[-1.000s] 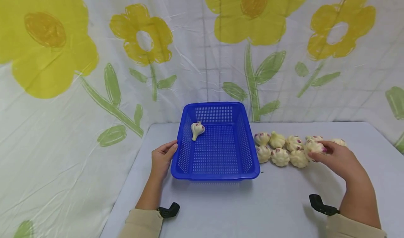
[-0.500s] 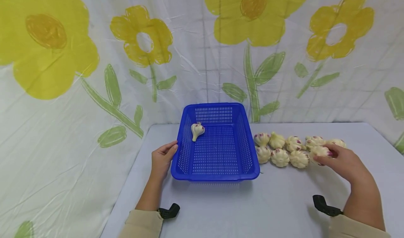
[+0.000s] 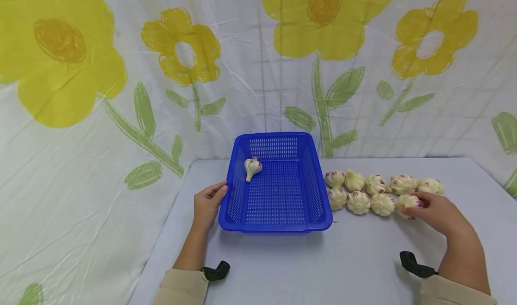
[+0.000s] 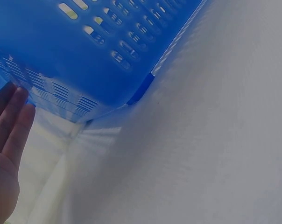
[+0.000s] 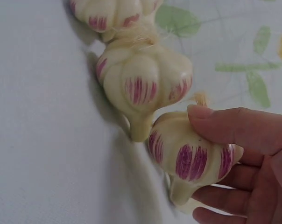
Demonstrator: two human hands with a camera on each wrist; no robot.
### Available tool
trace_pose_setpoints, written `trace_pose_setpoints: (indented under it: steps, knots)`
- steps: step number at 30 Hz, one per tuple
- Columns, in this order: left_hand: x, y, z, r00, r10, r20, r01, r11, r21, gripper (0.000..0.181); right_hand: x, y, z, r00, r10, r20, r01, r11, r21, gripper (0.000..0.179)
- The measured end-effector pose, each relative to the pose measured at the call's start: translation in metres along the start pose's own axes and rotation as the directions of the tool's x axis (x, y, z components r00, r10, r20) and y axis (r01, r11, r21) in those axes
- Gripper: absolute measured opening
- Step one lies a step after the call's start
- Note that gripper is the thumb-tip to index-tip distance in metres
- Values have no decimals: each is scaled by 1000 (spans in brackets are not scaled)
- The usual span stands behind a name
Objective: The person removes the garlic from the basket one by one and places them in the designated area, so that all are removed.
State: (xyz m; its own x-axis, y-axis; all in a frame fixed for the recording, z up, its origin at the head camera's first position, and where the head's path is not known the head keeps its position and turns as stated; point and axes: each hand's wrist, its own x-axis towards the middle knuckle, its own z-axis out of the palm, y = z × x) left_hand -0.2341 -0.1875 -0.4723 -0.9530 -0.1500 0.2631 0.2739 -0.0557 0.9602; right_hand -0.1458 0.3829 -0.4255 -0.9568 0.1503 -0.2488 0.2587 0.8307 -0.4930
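My right hand (image 3: pixel 442 213) pinches a white garlic bulb (image 3: pixel 407 204) with purple streaks, at the right end of the front row. In the right wrist view the thumb lies on this bulb's upper side, with fingers around its far side. A neighbouring garlic bulb (image 5: pixel 145 81) sits right beside it. My left hand (image 3: pixel 207 208) touches the left side of a blue plastic basket (image 3: pixel 276 227). Its fingers (image 4: pixel 18 130) look straight against the basket wall in the left wrist view. Inside the basket, one garlic bulb (image 3: pixel 252 167) lies toward the back left.
Several more garlic bulbs (image 3: pixel 358 201) stand in two rows right of the basket, on a white-covered table (image 3: pixel 307 269). Behind the table hangs a white curtain (image 3: pixel 250 71) with yellow flowers. Each wrist carries a black camera mount (image 3: pixel 416 265).
My right hand has moved the garlic bulb rightward and down toward me, to the front row's end. Bulbs behind it have come into fuller view. The left hand and basket stay put.
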Motion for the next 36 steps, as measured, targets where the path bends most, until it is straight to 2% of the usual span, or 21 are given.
trace_pose_setpoints:
  steps: [10,19,27,36]
  knots:
    - [-1,4,-2,999,-45,19,45,999,3,29,3,0,4,1000,-2,27,2,1000,-18,105]
    - [-11,32,4,998,-50,41,49,999,15,31,6,1,7,999,-24,30,25,999,-43,98]
    - [-10,30,3,999,-28,42,28,1000,-1,28,5,-1,6,999,-27,24,27,999,-31,95]
    - [-10,32,4,998,-38,42,38,999,9,28,5,-1,5,999,-28,27,28,999,-31,93]
